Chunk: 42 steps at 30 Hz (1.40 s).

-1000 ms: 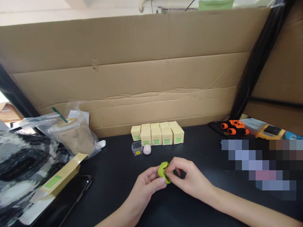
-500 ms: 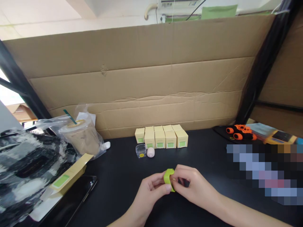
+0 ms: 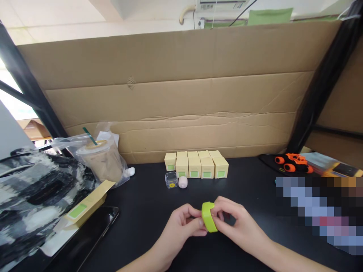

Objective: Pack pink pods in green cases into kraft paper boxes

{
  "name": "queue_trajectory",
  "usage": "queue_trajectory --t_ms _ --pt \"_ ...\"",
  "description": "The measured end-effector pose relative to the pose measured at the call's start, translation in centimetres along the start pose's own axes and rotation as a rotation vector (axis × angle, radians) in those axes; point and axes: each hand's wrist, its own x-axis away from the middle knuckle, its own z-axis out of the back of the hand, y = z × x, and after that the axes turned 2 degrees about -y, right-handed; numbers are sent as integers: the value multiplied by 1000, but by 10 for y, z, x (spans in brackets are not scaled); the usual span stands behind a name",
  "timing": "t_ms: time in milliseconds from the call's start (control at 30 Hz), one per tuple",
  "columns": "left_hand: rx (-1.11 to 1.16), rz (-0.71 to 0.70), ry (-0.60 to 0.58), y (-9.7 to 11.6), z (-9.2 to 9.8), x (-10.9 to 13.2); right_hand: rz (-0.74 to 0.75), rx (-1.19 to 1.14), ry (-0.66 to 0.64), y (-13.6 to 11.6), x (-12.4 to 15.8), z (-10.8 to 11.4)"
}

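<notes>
Over the black table top, a lime-green wristband (image 3: 209, 217) is curled into a loop between my two hands. My left hand (image 3: 185, 226) pinches its left side with thumb and fingers closed. On the other side, my right hand (image 3: 236, 223) grips the band, its fingertips partly hidden inside the loop. Farther back stand a small clear plastic case (image 3: 171, 180) with a yellow sticker and a rounded white earbud-like case (image 3: 183, 182), side by side. Behind them several pale yellow boxes (image 3: 194, 168) with green labels form a cluster.
At the left are a bagged iced drink (image 3: 103, 158), an opened yellow box (image 3: 87, 204), a black phone-like device (image 3: 96, 230) and a black-and-white cloth (image 3: 42, 196). An orange toy car (image 3: 295, 162) stands at the right. A cardboard wall (image 3: 184, 98) rises behind.
The wristband has turned so its broad outer face shows more. Both hands sit slightly farther right in the picture, as the whole view has shifted a little.
</notes>
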Motion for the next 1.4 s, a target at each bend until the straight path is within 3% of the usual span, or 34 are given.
queue_trajectory --t_ms 167,267,400,500,633,933,1133,1233,1400 --pt "-59 -118 8 -1 0 -4 98 -131 -45 1 4 1" --pt "-67 -123 -29 0 1 -4 70 -210 -43 5 8 -1" --pt "-126 -117 -91 -1 2 -4 35 -150 -178 8 8 -5" --pt "-138 -133 -102 -3 2 -5 78 -120 -136 5 8 -4" --pt "-121 -77 -121 -4 2 -3 125 -186 -76 -1 10 -4" --pt "-107 -4 -186 -15 10 -8 212 -161 -85 3 13 -9" --pt "16 43 -69 -5 8 -5 227 17 -41 3 7 -2" --pt "62 85 -63 -1 5 0 189 65 -78 4 4 1" --pt "130 202 -197 -3 -2 6 119 88 -224 7 5 1"
